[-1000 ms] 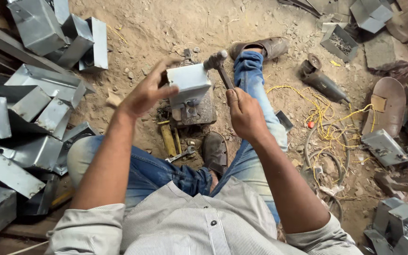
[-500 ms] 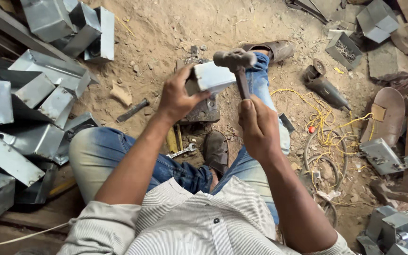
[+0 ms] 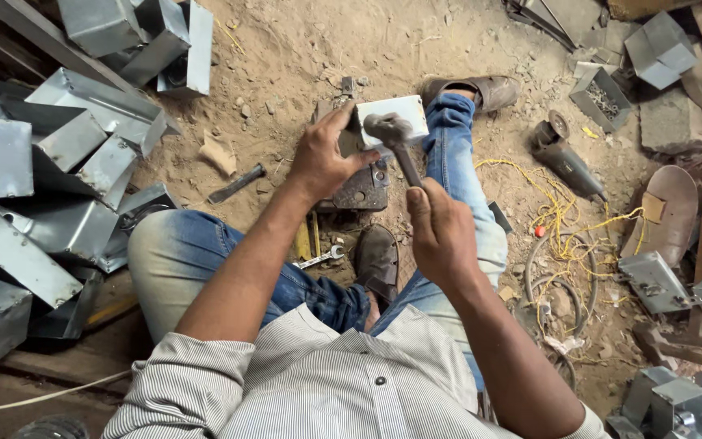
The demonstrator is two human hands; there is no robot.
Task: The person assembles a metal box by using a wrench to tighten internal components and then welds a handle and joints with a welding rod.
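Sheet-metal box: a small pale grey folded box (image 3: 392, 114), smooth and flat-faced, sits on a dark iron block (image 3: 363, 191) on the sandy floor, just beside the person's jeans-clad leg.
Left hand: the left hand (image 3: 322, 158) grips the box's near edge, fingers spread over it, pinning it to the block.
Right hand: the right hand (image 3: 440, 232) is clenched round the handle of a hammer (image 3: 393, 138), whose dull steel head lies over the box.
Stacked boxes: shiny galvanised boxes (image 3: 42, 162) crowd the left side, angular and creased.
Nearby tools: a spanner (image 3: 318, 258) lies by the shoe; a short dark chisel-like tool (image 3: 237, 184) lies on the sand.
Right side: an angle grinder (image 3: 566, 158) with tangled yellow cable (image 3: 562, 219).
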